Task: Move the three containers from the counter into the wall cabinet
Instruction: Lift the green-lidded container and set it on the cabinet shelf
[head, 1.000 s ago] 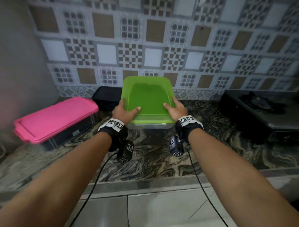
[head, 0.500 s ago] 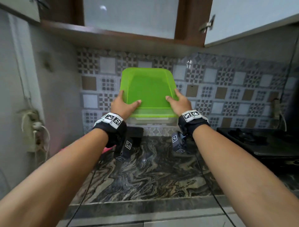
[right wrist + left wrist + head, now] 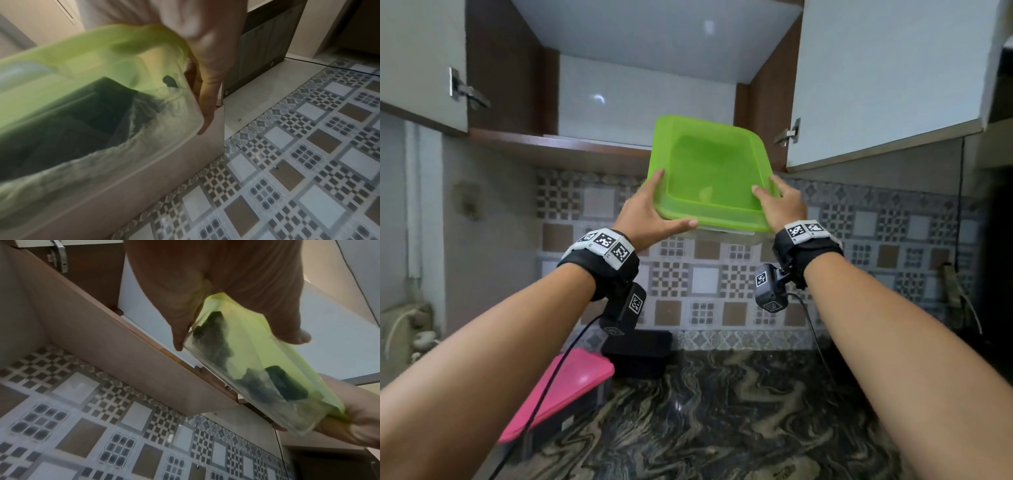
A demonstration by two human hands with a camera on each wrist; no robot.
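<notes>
while the left hand (image 3: 645, 214) and right hand (image 3: 782, 205) clamp opposite sides of the tilted green-lidded container (image 3: 710, 171) at the wall cabinet (image 3: 558, 145) sill, its base may strike the shelf edge and slip.

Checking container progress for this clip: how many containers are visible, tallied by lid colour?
Green-lidded container, gripped by the left hand and right hand at the open wall cabinet: 1
Pink-lidded container, on the counter: 1
Black container, on the counter by the tiled wall: 1
Total: 3
</notes>
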